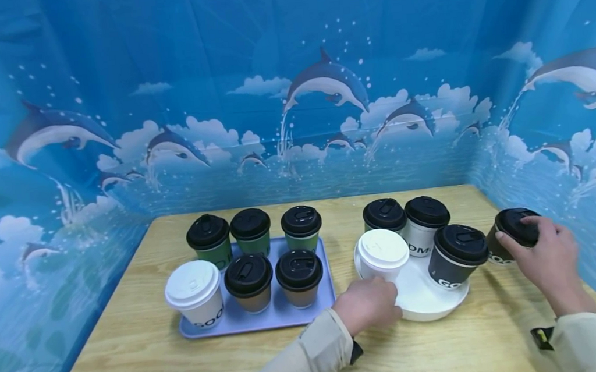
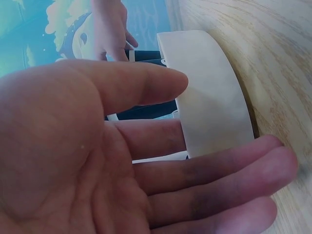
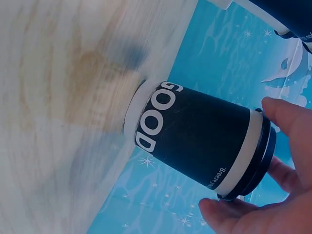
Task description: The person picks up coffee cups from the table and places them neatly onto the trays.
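Observation:
My right hand (image 1: 553,262) grips a black paper cup (image 3: 200,134) by its black lid, thumb on one side and fingers on the other. This cup is right of a round white tray (image 1: 428,307); whether its base touches the table cannot be told. My left hand (image 1: 367,304) holds the tray's front left rim. In the left wrist view, the thumb lies outside the rim and one finger passes behind it. In the tray stand a white-lidded cup (image 1: 383,252), a dark cup (image 1: 456,255), a white cup with black lid (image 1: 424,225) and a green cup (image 1: 384,214).
Left of the round tray, a purple rectangular tray (image 1: 328,277) carries a white-lidded cup (image 1: 196,296), two brown cups (image 1: 249,283) and several green cups (image 1: 301,226) along its back. A blue dolphin-print curtain (image 1: 249,96) surrounds the wooden table (image 1: 132,351).

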The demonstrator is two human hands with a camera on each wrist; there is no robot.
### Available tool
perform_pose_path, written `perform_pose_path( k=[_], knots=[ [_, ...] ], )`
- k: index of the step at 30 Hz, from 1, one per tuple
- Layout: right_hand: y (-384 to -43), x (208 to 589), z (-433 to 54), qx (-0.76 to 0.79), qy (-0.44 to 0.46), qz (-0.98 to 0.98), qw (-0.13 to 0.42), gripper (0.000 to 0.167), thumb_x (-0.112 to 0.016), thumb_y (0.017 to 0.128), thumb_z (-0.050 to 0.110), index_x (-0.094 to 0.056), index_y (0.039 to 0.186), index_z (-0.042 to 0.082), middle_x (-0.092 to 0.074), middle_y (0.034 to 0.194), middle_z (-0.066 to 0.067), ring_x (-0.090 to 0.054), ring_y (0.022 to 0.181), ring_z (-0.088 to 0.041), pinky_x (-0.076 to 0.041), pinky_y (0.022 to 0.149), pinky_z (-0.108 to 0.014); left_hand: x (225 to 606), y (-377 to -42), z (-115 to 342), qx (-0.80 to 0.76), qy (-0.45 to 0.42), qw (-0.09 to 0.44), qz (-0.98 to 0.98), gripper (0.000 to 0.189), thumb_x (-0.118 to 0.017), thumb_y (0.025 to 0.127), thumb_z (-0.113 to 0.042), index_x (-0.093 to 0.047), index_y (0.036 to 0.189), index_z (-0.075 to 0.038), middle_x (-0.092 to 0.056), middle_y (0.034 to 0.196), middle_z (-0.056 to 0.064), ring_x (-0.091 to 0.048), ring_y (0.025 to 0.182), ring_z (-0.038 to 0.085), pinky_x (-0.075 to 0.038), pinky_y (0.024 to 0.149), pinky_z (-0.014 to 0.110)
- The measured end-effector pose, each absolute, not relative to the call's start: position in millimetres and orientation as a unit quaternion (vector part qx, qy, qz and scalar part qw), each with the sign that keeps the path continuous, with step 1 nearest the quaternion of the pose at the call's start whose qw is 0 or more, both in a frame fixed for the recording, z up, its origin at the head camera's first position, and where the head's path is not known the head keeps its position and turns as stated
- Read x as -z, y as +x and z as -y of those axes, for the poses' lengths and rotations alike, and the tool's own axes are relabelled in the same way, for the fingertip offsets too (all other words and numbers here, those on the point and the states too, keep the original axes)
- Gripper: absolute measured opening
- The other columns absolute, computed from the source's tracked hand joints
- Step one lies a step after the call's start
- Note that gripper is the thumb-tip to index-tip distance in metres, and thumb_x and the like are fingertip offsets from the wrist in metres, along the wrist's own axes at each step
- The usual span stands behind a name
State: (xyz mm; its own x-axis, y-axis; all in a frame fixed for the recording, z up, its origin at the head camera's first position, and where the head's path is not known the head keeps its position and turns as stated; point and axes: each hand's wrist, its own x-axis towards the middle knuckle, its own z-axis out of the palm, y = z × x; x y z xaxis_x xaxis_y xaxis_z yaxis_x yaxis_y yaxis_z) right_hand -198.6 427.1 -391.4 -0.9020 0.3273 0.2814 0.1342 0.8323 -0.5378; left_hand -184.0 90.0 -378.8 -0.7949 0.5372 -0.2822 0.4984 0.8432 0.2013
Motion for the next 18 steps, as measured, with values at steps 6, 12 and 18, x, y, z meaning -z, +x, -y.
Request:
perform_pose_path(
  k=[6, 12, 18],
  knots=[
    [-194, 389, -428, -0.268, -0.119, 0.938, 0.186, 0.073, -0.062, 0.101, 0.045, -0.041, 0.143, -0.011, -0.029, 0.142, -0.05, -0.024, 0.132, -0.067, -0.026, 0.099, -0.077, 378, -183, -90, -0.061, 0.274, 0.165, -0.946, 0.021, -0.066, 0.099, -0.038, -0.073, 0.1, -0.017, -0.061, 0.083, -0.003, -0.056, 0.069, 0.013, -0.051, 0.064, 0.032],
    [-190, 386, -429, -0.263, -0.139, 0.94, 0.167, 0.075, -0.062, 0.1, 0.046, -0.04, 0.145, -0.01, -0.028, 0.143, -0.05, -0.022, 0.132, -0.068, -0.029, 0.095, -0.076, 380, -184, -90, -0.062, 0.273, 0.165, -0.946, 0.022, -0.066, 0.099, -0.038, -0.073, 0.101, -0.018, -0.061, 0.083, -0.003, -0.056, 0.069, 0.013, -0.051, 0.064, 0.032],
    [-185, 382, -430, -0.261, -0.151, 0.941, 0.156, 0.085, -0.064, 0.098, 0.044, -0.03, 0.153, -0.012, -0.028, 0.141, -0.05, -0.027, 0.126, -0.067, -0.036, 0.086, -0.072, 380, -184, -90, -0.061, 0.273, 0.163, -0.946, 0.022, -0.066, 0.099, -0.038, -0.073, 0.101, -0.017, -0.061, 0.082, -0.002, -0.056, 0.068, 0.013, -0.05, 0.063, 0.032]
  ],
)
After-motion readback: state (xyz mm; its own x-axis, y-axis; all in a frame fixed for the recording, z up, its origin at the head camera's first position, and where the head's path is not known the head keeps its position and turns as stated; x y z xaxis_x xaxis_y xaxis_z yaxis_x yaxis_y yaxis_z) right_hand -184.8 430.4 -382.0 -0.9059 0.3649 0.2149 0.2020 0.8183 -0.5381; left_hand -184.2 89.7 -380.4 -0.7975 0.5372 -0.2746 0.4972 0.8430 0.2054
